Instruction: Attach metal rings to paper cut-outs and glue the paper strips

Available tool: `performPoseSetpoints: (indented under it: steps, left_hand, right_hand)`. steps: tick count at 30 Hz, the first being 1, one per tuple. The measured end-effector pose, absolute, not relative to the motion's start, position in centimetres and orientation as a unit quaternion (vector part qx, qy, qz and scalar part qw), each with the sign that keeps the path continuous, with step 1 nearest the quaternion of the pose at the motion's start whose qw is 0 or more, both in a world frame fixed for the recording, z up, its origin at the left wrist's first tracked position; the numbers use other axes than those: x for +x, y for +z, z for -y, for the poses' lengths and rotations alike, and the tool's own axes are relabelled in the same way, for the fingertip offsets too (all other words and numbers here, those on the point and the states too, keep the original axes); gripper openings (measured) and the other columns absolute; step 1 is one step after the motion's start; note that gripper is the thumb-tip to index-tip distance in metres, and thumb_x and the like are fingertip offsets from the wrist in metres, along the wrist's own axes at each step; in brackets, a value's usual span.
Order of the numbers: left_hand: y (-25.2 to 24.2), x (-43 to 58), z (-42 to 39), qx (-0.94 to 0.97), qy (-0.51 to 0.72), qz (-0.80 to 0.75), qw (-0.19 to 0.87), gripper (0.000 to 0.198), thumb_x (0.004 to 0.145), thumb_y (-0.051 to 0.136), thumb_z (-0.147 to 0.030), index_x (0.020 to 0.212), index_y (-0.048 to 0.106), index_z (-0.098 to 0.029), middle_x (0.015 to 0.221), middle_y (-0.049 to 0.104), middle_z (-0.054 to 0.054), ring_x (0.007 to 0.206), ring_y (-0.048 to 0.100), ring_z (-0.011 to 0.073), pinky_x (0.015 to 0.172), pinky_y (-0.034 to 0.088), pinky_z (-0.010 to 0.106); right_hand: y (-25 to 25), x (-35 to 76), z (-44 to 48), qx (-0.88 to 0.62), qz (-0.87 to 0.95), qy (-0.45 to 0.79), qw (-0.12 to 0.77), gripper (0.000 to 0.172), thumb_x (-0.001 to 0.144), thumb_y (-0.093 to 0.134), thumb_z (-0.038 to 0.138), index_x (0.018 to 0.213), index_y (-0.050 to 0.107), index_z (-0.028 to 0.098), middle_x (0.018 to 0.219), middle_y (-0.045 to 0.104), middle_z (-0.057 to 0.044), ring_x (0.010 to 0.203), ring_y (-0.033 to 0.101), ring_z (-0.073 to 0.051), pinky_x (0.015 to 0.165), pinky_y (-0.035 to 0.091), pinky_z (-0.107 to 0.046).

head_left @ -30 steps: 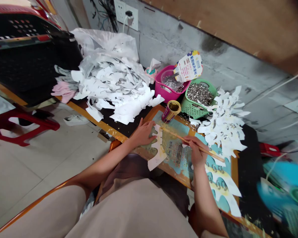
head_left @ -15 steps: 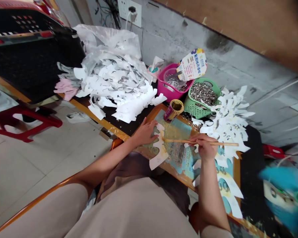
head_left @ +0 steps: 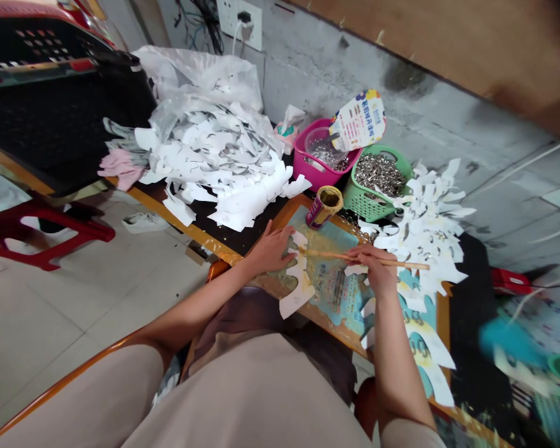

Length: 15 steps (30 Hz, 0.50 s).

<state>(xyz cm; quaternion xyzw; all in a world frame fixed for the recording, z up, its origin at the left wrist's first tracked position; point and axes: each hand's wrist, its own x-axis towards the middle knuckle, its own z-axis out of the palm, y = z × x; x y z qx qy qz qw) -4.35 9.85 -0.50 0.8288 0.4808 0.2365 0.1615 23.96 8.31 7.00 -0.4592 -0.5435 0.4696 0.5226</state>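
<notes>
White notched paper strip (head_left: 304, 285) on blue-printed board (head_left: 329, 239), L hand (head_left: 271, 250) spread at its top end.
R hand (head_left: 374, 266) pinches wooden stick (head_left: 326, 254); stick tip's higher up strip vs 0.5 s ago, so strokes prob. ongoing. Strip: scalloped L edge, yellowish smears approx. mid-length. Beyond: open tin (head_left: 318, 213), pink basket (head_left: 313, 176), green basket (head_left: 364, 208).
</notes>
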Motion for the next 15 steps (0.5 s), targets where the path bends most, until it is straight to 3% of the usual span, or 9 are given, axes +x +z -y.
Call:
performPoseSetpoints:
  steps: [4, 9, 12, 15]
  left_hand:
    - [-0.4, -4.3, -9.8, 0.833, 0.230, -0.479, 0.152, 0.059, 0.086, 0.056, -0.036, 0.137, 0.035, -0.017, 0.131, 0.060, 0.014, 0.127, 0.054, 0.0317, 0.121, 0.009, 0.061]
    - [-0.5, -4.3, -9.8, 0.835, 0.232, -0.478, 0.143, 0.061, 0.087, 0.056, -0.037, 0.139, 0.032, -0.016, 0.138, 0.055, 0.017, 0.130, 0.051, 0.0325, 0.120, 0.013, 0.061]
    - [-0.5, -4.4, -9.8, 0.843, 0.244, -0.461, 0.130, 0.057, 0.089, 0.054, -0.036, 0.138, 0.034, -0.014, 0.141, 0.051, 0.020, 0.134, 0.048, 0.0321, 0.121, 0.018, 0.056]
    - [-0.2, -4.7, -9.7, 0.861, 0.227, -0.434, 0.138, 0.047, 0.095, 0.044, -0.036, 0.136, 0.037, -0.015, 0.134, 0.057, 0.017, 0.127, 0.054, 0.0293, 0.121, 0.016, 0.055]
  right_hand:
    - [6.9, 24.4, -8.5, -0.449, 0.537, 0.490, 0.519, 0.015, 0.061, 0.069, 0.032, 0.054, 0.074, 0.020, 0.054, 0.068, -0.004, 0.043, 0.062, -0.020, 0.033, 0.047, -0.029]
    - [6.7, 24.5, -8.5, -0.465, 0.527, 0.490, 0.516, 0.012, 0.059, 0.069, 0.028, 0.060, 0.077, 0.019, 0.063, 0.073, -0.006, 0.048, 0.065, -0.021, 0.042, 0.054, -0.033]
    - [6.4, 24.7, -8.3, -0.472, 0.526, 0.513, 0.487, 0.013, 0.058, 0.067, 0.029, 0.056, 0.075, 0.019, 0.057, 0.070, -0.006, 0.044, 0.063, -0.021, 0.037, 0.051, -0.032]
    - [6.2, 25.2, -8.1, -0.465, 0.525, 0.514, 0.494, 0.013, 0.059, 0.064, 0.025, 0.057, 0.075, 0.018, 0.057, 0.070, -0.006, 0.043, 0.063, -0.021, 0.036, 0.050, -0.031]
